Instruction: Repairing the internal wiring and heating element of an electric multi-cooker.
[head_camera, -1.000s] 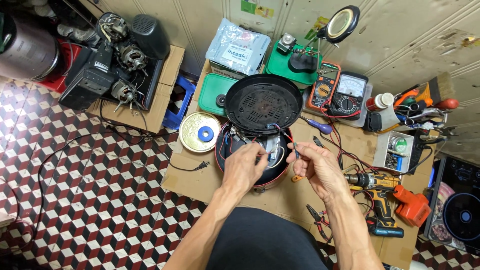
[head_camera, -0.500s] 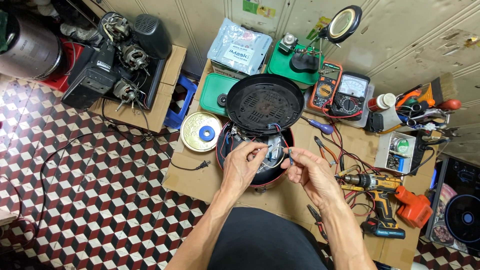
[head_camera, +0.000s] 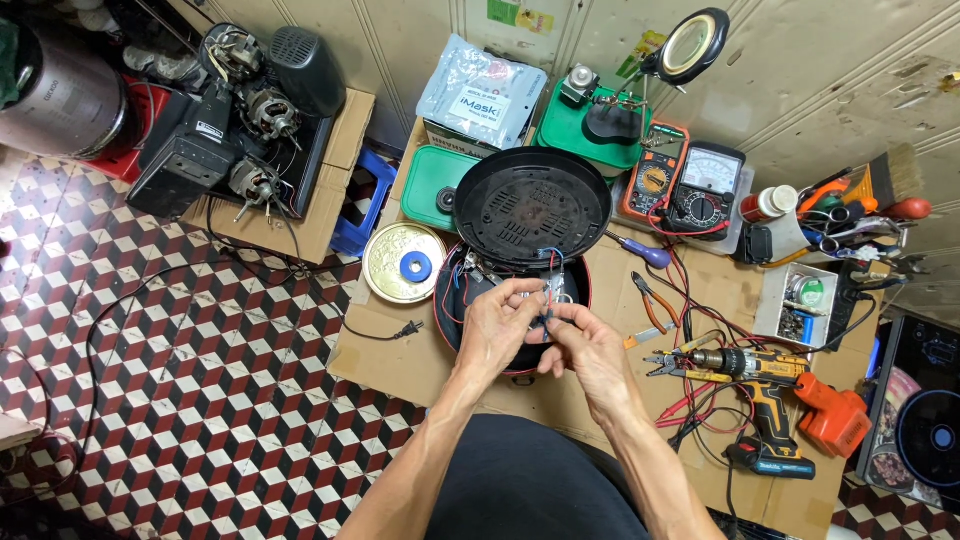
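- Motors (head_camera: 250, 110) and a black housing (head_camera: 190, 160) are stacked on a cardboard box at far left, well apart from the work; a loose cord (head_camera: 150, 300) is trailed over the tiled floor.
- Tin lid (head_camera: 403, 262) is laid just beside the open cooker base (head_camera: 500, 300), near the table's left edge.
- Left hand (head_camera: 500, 325) is pinched on thin wires (head_camera: 545, 290) over the base; the grip is closed on them.
- Right hand (head_camera: 590, 355) is closed on the same wires, touching the left.
- Black lid (head_camera: 530, 205) is propped tilted behind the hands; a knock could probably tip it.
- Wires could be torn from their joints if pulled hard.
- Pliers (head_camera: 655, 300), meters (head_camera: 690, 190) and a drill (head_camera: 770, 380) crowd the right side, so little open room is left there.
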